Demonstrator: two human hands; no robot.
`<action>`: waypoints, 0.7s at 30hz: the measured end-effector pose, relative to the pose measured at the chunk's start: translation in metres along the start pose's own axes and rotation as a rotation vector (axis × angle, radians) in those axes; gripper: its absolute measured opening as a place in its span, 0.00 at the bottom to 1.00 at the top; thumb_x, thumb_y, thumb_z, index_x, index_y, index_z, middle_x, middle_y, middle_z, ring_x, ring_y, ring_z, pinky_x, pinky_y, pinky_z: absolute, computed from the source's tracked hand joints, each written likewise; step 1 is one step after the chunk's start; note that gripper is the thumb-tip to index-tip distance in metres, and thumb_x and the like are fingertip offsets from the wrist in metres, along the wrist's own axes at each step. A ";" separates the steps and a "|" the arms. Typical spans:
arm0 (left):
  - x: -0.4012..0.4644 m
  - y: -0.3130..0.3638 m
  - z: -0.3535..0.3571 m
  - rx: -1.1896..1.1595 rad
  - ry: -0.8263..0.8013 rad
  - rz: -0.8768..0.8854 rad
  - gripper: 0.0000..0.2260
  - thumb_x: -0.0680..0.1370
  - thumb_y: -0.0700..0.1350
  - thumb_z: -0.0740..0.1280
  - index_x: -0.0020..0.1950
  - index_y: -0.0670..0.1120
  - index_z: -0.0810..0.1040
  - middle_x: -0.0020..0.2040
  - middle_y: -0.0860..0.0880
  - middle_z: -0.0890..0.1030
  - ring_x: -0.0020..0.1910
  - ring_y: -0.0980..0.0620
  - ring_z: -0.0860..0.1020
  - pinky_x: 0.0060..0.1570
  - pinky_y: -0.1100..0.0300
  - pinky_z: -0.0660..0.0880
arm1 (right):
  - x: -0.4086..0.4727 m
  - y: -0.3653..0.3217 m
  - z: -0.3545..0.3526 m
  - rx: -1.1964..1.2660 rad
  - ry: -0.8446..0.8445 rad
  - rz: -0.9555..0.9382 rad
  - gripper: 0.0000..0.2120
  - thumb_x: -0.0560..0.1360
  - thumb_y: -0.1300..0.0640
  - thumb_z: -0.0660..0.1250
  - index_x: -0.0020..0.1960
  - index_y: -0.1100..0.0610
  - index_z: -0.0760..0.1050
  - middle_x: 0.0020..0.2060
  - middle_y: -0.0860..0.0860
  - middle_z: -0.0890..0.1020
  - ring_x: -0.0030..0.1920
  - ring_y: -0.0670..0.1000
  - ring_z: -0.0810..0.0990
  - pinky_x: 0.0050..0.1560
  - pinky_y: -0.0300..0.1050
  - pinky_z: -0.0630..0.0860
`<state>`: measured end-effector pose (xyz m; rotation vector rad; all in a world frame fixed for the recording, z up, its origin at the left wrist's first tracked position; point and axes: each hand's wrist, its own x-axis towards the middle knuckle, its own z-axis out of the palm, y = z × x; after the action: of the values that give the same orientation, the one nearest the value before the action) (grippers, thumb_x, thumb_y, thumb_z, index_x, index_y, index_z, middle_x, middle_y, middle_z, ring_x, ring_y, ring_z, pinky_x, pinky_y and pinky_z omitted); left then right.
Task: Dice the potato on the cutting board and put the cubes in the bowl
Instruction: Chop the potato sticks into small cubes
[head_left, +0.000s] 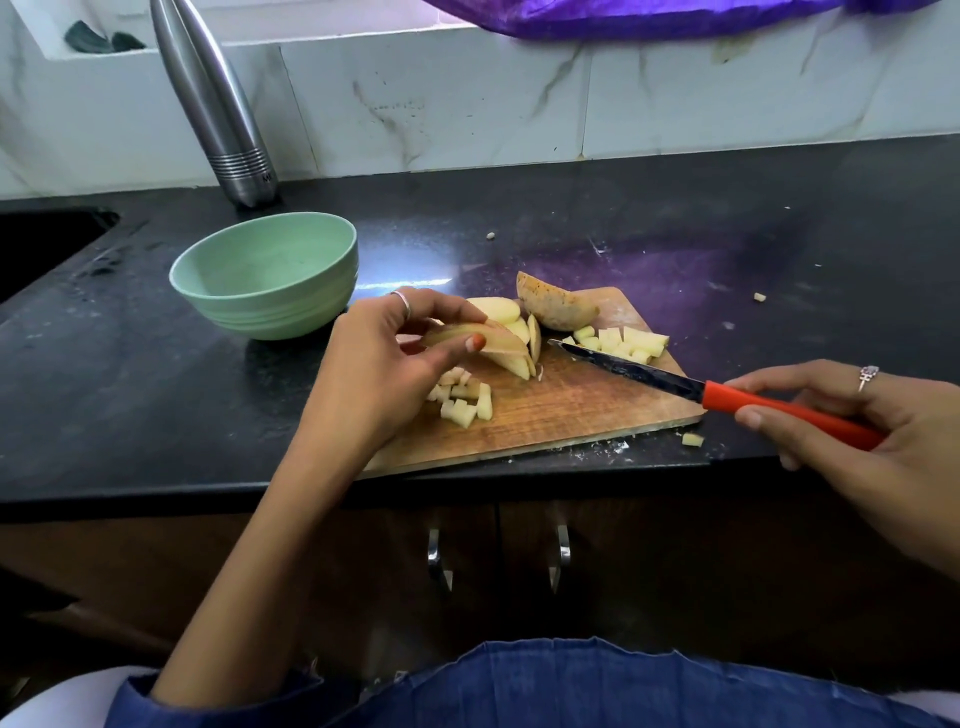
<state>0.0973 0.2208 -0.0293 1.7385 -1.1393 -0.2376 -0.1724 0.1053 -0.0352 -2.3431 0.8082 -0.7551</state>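
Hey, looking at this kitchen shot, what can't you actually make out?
Head view only:
- Potato cubes: the left hand covers part of the pile.
- Knife handle: its end sits inside the right hand.
- Steel bottle: top cut off by the frame edge.
- Green bowl: the near wall hides part of the bottom.

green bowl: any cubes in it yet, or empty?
Empty as far as visible: the green bowl shows bare interior; its near inside is hidden. Cubes lie on the cutting board.
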 end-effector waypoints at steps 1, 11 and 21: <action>-0.001 0.003 -0.001 -0.021 0.006 0.024 0.07 0.71 0.42 0.74 0.46 0.52 0.83 0.45 0.54 0.83 0.48 0.55 0.80 0.52 0.53 0.77 | 0.000 0.000 0.000 -0.007 0.013 -0.003 0.10 0.70 0.37 0.65 0.49 0.36 0.77 0.33 0.40 0.79 0.37 0.42 0.78 0.32 0.25 0.68; -0.014 0.024 0.049 0.085 -0.082 0.350 0.10 0.69 0.33 0.73 0.46 0.46 0.83 0.51 0.57 0.81 0.51 0.63 0.77 0.53 0.74 0.68 | -0.007 -0.002 0.002 0.060 0.157 0.086 0.06 0.70 0.47 0.64 0.46 0.42 0.77 0.28 0.49 0.78 0.30 0.46 0.74 0.30 0.28 0.66; -0.008 0.016 0.058 0.227 -0.202 0.293 0.17 0.71 0.27 0.66 0.48 0.47 0.84 0.62 0.54 0.78 0.58 0.65 0.73 0.53 0.81 0.63 | -0.024 -0.009 0.014 0.277 0.064 0.227 0.04 0.76 0.52 0.60 0.44 0.44 0.70 0.28 0.55 0.77 0.20 0.44 0.64 0.21 0.37 0.61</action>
<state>0.0487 0.1899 -0.0468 1.7429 -1.6035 -0.1073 -0.1754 0.1318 -0.0466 -1.9537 0.9159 -0.7915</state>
